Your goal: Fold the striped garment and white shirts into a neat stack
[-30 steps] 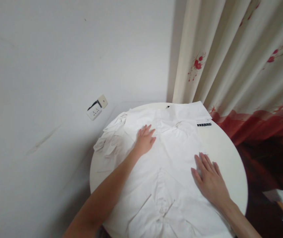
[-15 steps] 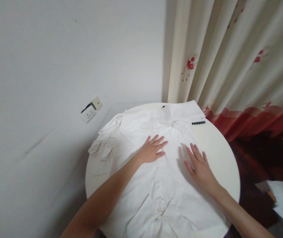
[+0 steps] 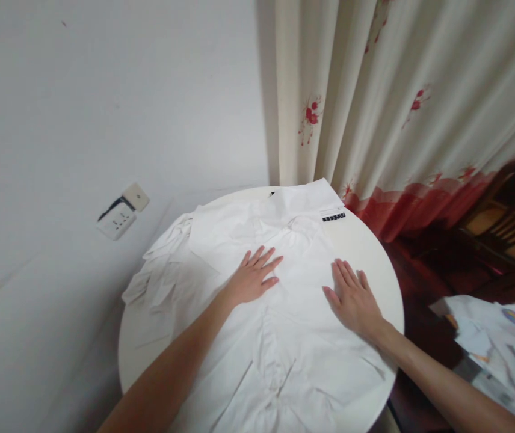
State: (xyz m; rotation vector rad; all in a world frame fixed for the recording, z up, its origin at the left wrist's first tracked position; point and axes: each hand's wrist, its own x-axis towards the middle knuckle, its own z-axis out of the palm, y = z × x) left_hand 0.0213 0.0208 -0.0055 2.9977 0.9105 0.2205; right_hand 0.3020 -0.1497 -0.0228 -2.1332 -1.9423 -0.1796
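A white cloth garment [image 3: 284, 325] lies spread over a round white table [image 3: 370, 252], wrinkled along its middle and bunched at the near end. Its gathered, ruffled part [image 3: 167, 240] sits by the table's left edge. My left hand [image 3: 252, 279] rests flat on the middle of the cloth, fingers spread. On the right side of the garment, my right hand [image 3: 354, 300] lies flat with its thumb apart from the other fingers. Neither hand grips anything. Beyond them, a strip with black and white marks [image 3: 334, 217] shows at the edge of the white material.
A wall with a socket [image 3: 117, 220] stands to the left. Behind the table hangs a cream curtain [image 3: 348, 90] with red flowers. At the right are a dark wooden chair [image 3: 501, 210] and a pile of white cloth or papers [image 3: 492, 337].
My right hand has come down flat onto the cloth from slightly above it. My left hand stays on the garment. The view has turned to the right, bringing the chair in.
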